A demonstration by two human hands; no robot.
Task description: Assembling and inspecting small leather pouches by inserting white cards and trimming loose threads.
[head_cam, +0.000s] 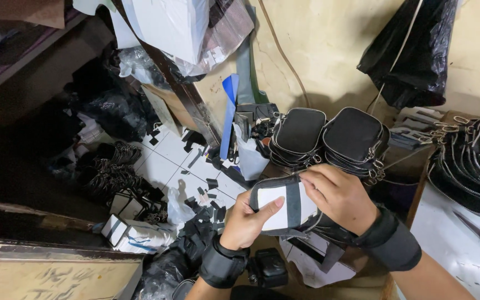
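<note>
Low in the head view, at about 6 o'clock, both hands grip one pouch (284, 206), turned to show its white lining crossed by a black strap and edged with a zipper. Left hand (246, 222): fingers curled under the 9 o'clock edge, thumb pressed flat on the lining; probably bracing the piece so it stays open and level. Right hand (337, 195): closed over the 3 o'clock side, fingertips pinching the top rim near the zipper; likely keeping the edge taut for a closer look. Both wrists wear black bands.

At 12 o'clock of the hands, finished pouches (329, 136) stand stacked on edge, just beyond reach; more pouches (476, 161) at 3 o'clock. Black scraps (204, 205) litter the tiled floor at 9 o'clock. A black bag (412, 50) hangs at 1 o'clock.

Hidden: the pouch's outer face and the right palm. A dark boxy object (268, 266) beneath the hands cannot be identified. Shelf clutter at 11 o'clock is too dim to sort.
</note>
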